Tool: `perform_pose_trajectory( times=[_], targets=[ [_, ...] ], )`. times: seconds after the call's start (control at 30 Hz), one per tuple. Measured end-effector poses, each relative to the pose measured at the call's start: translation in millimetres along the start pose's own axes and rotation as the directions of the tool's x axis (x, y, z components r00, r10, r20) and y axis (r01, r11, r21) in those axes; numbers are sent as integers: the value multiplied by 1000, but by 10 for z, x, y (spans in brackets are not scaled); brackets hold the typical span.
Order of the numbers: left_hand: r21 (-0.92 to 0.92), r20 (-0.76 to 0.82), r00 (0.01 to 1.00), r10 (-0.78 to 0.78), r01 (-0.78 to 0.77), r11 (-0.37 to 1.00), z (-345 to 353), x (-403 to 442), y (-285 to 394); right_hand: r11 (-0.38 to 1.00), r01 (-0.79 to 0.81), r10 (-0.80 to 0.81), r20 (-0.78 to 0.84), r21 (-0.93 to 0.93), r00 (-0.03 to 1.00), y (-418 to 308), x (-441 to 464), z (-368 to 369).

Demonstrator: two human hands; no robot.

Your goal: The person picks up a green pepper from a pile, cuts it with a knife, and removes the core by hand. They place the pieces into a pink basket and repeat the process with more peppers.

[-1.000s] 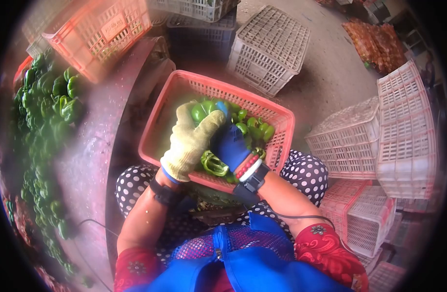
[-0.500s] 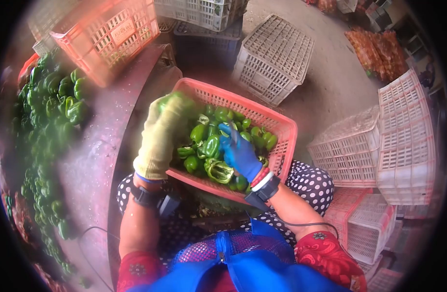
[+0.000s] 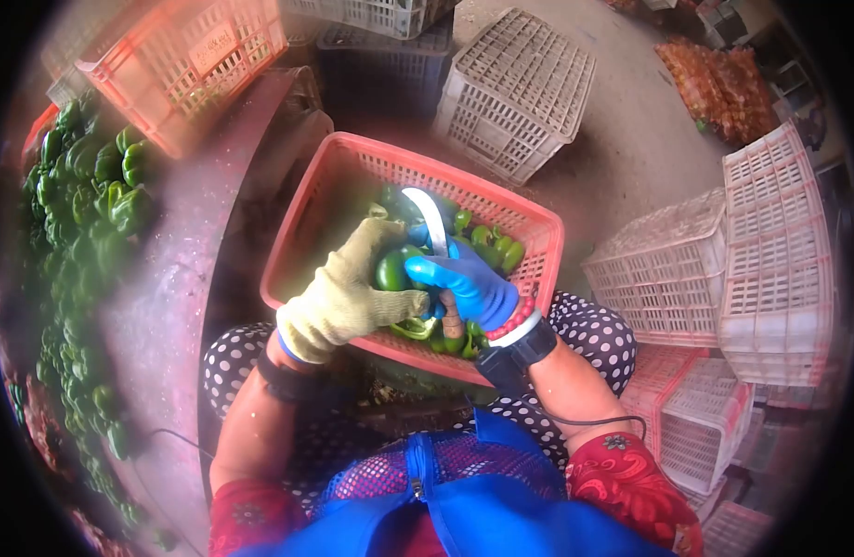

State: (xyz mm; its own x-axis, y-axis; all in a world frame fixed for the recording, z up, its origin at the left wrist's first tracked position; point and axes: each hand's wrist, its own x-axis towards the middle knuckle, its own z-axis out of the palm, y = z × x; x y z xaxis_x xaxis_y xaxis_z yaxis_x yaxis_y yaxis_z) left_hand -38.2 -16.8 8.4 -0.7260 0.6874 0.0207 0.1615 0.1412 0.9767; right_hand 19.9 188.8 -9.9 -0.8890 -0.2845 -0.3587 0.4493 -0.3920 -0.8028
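Note:
My left hand [image 3: 348,292], in a pale yellow knit glove, is closed round a green bell pepper [image 3: 391,272] above the middle of a pink plastic crate [image 3: 301,200]. Right beside it, my right hand [image 3: 470,281] in a blue glove grips a curved knife [image 3: 429,215]. The knife's bright blade points up and away from me, and its brown handle shows below the fingers. The pepper sits between both hands, close to the blue thumb; whether the blade touches it I cannot tell. More green peppers [image 3: 495,246] lie in the crate beneath, partly hidden by my hands.
A long heap of green peppers [image 3: 83,251] lies on the pinkish surface [image 3: 181,251] at left. An orange crate [image 3: 185,74] stands at its far end. Beyond my crate is a grey crate [image 3: 515,93]; stacked white crates [image 3: 770,269] stand at right, with filled net sacks [image 3: 715,88] behind.
My left hand has come from the crate's far left corner to its middle, next to my right hand, holding a pepper. The knife in my right hand now shows clearly.

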Motion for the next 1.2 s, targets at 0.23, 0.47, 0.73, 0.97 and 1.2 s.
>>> perform_pose_trajectory(
  times=[0.23, 0.47, 0.73, 0.97, 1.2],
  targets=[
    [-666, 221, 959, -175, 280, 691, -290, -2, 184, 782, -129, -50, 269, 609, 962, 130, 48, -136],
    [-828, -179, 977, -115, -87, 554, -294, 77, 37, 999, 29, -28, -10, 16, 1000, -254, -73, -160],
    [-731, -270, 931, -247, -31, 681, 84, 198, 16, 903, 54, 9, -143, 427, 990, 247, 192, 255],
    [-318, -107, 994, -25, -10, 948, -6, 218, 28, 874, 276, -386, -229, -399, 894, 12, 97, 15],
    [235, 6, 980, -198, 191, 953, -136, 145, 85, 619, 172, -451, -168, -767, 876, -29, -5, 14]
  ],
)
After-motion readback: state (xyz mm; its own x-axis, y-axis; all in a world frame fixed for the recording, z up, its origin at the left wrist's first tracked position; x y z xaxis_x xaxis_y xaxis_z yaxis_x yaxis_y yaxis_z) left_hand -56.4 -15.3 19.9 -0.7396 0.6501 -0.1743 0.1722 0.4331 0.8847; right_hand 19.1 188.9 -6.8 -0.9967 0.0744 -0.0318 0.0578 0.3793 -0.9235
